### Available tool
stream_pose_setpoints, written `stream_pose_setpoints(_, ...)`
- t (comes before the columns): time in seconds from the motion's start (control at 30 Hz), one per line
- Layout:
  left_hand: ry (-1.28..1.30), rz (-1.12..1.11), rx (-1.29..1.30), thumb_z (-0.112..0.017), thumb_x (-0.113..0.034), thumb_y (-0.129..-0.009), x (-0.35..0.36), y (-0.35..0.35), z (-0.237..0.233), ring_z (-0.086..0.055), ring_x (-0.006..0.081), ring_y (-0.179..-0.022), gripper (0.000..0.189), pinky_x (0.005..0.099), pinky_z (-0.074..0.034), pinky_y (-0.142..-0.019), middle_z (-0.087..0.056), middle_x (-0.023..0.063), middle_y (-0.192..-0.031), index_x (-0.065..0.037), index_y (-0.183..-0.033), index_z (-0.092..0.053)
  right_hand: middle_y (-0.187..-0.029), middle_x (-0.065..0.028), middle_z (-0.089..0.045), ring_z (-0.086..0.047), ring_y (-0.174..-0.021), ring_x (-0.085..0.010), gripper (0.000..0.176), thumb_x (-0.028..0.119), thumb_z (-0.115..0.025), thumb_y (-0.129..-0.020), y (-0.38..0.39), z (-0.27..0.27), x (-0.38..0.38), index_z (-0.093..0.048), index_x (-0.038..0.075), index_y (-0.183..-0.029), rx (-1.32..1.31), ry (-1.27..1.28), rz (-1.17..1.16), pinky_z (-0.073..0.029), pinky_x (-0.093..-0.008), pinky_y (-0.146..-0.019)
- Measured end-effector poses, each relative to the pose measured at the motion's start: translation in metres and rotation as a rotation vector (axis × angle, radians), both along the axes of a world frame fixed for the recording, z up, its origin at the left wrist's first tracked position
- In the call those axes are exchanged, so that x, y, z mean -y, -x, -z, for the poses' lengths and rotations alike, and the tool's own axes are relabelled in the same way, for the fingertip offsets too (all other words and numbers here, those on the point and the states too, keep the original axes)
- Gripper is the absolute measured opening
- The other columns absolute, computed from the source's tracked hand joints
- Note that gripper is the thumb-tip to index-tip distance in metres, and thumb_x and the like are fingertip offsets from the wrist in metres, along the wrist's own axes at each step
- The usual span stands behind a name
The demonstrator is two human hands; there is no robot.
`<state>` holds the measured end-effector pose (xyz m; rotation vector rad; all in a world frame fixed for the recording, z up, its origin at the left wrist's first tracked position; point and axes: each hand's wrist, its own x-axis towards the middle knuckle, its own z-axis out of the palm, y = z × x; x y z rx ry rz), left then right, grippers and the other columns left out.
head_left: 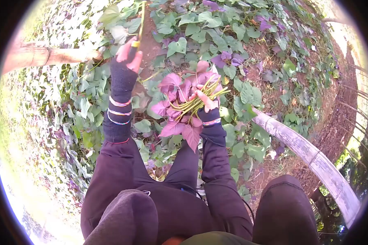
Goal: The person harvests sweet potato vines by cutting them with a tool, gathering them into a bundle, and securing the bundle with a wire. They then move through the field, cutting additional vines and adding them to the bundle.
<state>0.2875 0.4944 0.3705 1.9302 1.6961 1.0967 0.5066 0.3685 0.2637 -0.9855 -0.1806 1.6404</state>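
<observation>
My right hand (207,102) is closed round a bunch of sweet potato leaves (171,107), its cut green stems pointing right and its purple leaves hanging left and down. Further forward on the left, my left hand (128,57) grips a tool with a black-and-yellow handle (133,50). A long, thin yellow-green length (142,22) runs up from that handle; whether it is blade or stem I cannot tell. Dark sleeves cover both arms, with coloured bands round the wrists. Pale green leaves (110,15) lie just beyond my left hand.
Green and purple heart-shaped vines (216,30) spread over the reddish soil (257,73). A thick pole (310,159) slants along the right side, and another pole (49,56) enters from the left. Thin sticks (355,108) stand at the far right.
</observation>
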Motion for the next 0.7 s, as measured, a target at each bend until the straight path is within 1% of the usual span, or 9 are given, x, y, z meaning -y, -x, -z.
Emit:
stream_pose_setpoints(0.07, 0.057, 0.279, -0.036, -0.053, -0.003, -0.07, 0.018, -0.042, -0.02, -0.055, 0.0185, -0.06, 0.034, 0.028, -0.042, -0.052, -0.053, 0.0077, -0.072, -0.012, -0.103, -0.055, -0.082, -0.0093, -0.054, -0.056, -0.074, -0.0214, 0.027, 0.004, -0.054, -0.076, -0.02, -0.017, -0.011, -0.046, 0.0, -0.102, -0.097, -0.065, 0.023, -0.049, -0.0352, -0.068)
stream_pose_setpoints(0.17, 0.239, 0.526, -0.05, -0.053, -0.007, -0.066, 0.053, -0.078, -0.007, -0.053, 0.027, -0.06, 0.042, 0.0341, -0.043, -0.053, -0.051, 0.0085, -0.073, -0.017, -0.107, -0.052, -0.092, -0.0105, -0.054, -0.054, -0.088, -0.0226, 0.032, 0.004, -0.053, -0.076, -0.024, -0.047, -0.026, -0.044, 0.0, -0.106, -0.115, -0.063, 0.055, -0.046, -0.0356, -0.077)
stream_pose_setpoints(0.3, 0.454, 0.65, 0.014, -0.053, -0.009, -0.067, 0.053, -0.06, -0.006, -0.054, 0.0275, -0.065, 0.038, 0.0342, -0.043, -0.057, -0.051, 0.011, -0.074, -0.014, -0.105, -0.053, -0.1, -0.0149, -0.054, -0.052, -0.095, -0.0256, 0.034, 0.005, -0.051, -0.075, -0.003, -0.055, -0.037, -0.044, -0.001, -0.108, -0.17, -0.132, 0.005, -0.043, -0.0359, -0.082)
stream_pose_setpoints(0.37, 0.505, 0.877, -0.085, -0.056, -0.01, -0.067, 0.024, -0.03, -0.019, -0.054, 0.0266, -0.067, 0.034, 0.0337, -0.043, -0.058, -0.052, 0.0109, -0.073, -0.011, -0.101, -0.055, -0.101, -0.0161, -0.053, -0.053, -0.095, -0.0273, 0.031, 0.004, -0.051, -0.075, 0.009, -0.058, -0.043, -0.044, -0.001, -0.105, -0.103, -0.088, -0.169, -0.044, -0.0386, -0.082)
stream_pose_setpoints(0.4, 0.319, 0.934, 0.163, -0.06, -0.01, -0.067, 0.006, -0.013, -0.005, -0.054, 0.0249, -0.067, 0.028, 0.033, -0.043, -0.058, -0.052, 0.0107, -0.074, -0.007, -0.094, -0.056, -0.101, -0.0166, -0.053, -0.053, -0.094, -0.0285, 0.03, 0.005, -0.05, -0.075, 0.022, -0.057, -0.047, -0.044, 0.0, -0.104, -0.242, -0.04, -0.182, -0.044, -0.0407, -0.082)
stream_pose_setpoints(0.43, 0.215, 0.893, 0.098, -0.061, -0.009, -0.069, -0.017, 0.005, 0.01, -0.054, 0.02, -0.064, 0.022, 0.0298, -0.043, -0.058, -0.053, 0.0085, -0.071, -0.005, -0.09, -0.056, -0.101, -0.0171, -0.053, -0.053, -0.093, -0.0297, 0.029, 0.005, -0.05, -0.076, 0.043, -0.055, -0.052, -0.043, 0.0, -0.104, -0.386, 0.006, -0.191, -0.044, -0.0427, -0.082)
stream_pose_setpoints(0.53, 0.667, 0.259, 0.654, -0.06, -0.013, -0.075, -0.073, 0.028, -0.004, -0.047, 0.0074, -0.056, 0.015, 0.0219, -0.039, -0.052, -0.051, -0.0017, -0.064, -0.005, -0.087, -0.056, -0.093, -0.0129, -0.051, -0.053, -0.092, -0.0314, 0.025, 0.006, -0.049, -0.077, 0.124, -0.059, -0.082, -0.041, 0.004, -0.101, -0.637, -0.08, -0.14, -0.041, -0.0462, -0.085)
stream_pose_setpoints(0.57, 0.589, 0.078, 0.737, -0.06, -0.014, -0.075, -0.088, 0.034, 0.017, -0.043, 0.0055, -0.053, 0.015, 0.0205, -0.035, -0.049, -0.05, -0.0035, -0.065, -0.006, -0.087, -0.055, -0.089, -0.0105, -0.05, -0.053, -0.091, -0.0305, 0.022, 0.006, -0.049, -0.078, 0.153, -0.061, -0.099, -0.041, 0.005, -0.098, -0.758, -0.195, -0.114, -0.039, -0.046, -0.087)
stream_pose_setpoints(0.7, 0.74, -0.019, 1.016, -0.06, -0.015, -0.075, -0.12, 0.065, 0.068, -0.041, 0.0045, -0.052, 0.019, 0.0191, -0.031, -0.047, -0.047, -0.004, -0.061, -0.006, -0.091, -0.052, -0.077, -0.0029, -0.041, -0.044, -0.071, -0.0156, 0.022, 0.011, -0.049, -0.082, 0.21, -0.037, -0.148, -0.041, 0.007, -0.102, -0.895, -0.22, 0.024, -0.034, -0.0411, -0.091)
